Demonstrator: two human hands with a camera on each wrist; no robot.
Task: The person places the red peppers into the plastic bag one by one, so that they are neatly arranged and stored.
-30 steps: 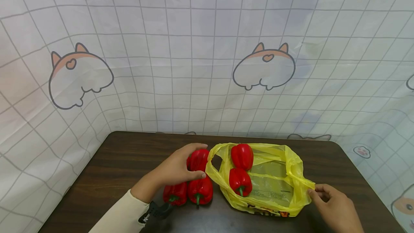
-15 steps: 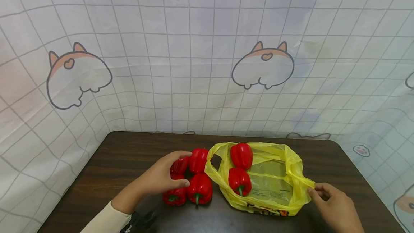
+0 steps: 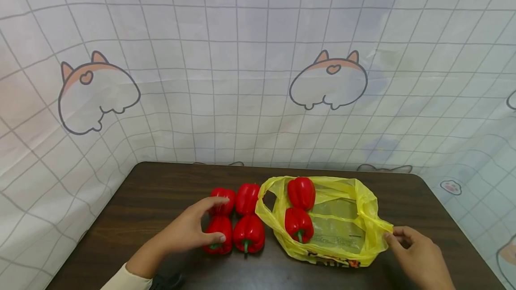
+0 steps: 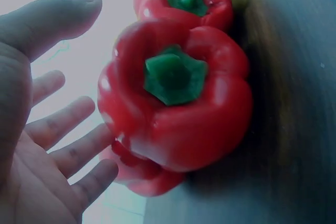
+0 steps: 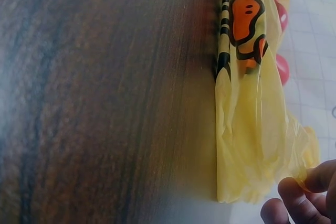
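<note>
A: What is the left hand (image 3: 179, 234) up to?

B: It's released, thumb and fingers spread apart, just beside 2 peppers. In the head view the fingers reach over the back-left red bell pepper (image 3: 225, 208) and the thumb over the front-left red bell pepper (image 3: 222, 225). I can't tell whether they touch.

A: And the right hand (image 3: 421, 256)?

B: Grasping. Its thumb and fingers pinch the right edge of the yellow plastic bag (image 3: 371, 225); the right wrist view shows the thin film caught between them.

A: Where does the bag lie?

B: On the dark wood-grain bench (image 3: 161, 185), right of centre, its mouth spread wide and facing up. Its front side carries an orange-and-black print (image 5: 247, 17).

A: How many peppers sit inside it?

B: 2, both toward its left end: the far red bell pepper (image 3: 301, 193) and the near red bell pepper (image 3: 298, 224), whose green stem points to the person.

A: And outside?

B: 4, in 2 rows of 2. The back-right red bell pepper (image 3: 247, 198) and the front-right red bell pepper (image 3: 248, 236) lie nearest the bag.

A: Behind all that?

B: White grid-patterned cloth (image 3: 242, 79) with corgi drawings (image 3: 328, 86).
</note>
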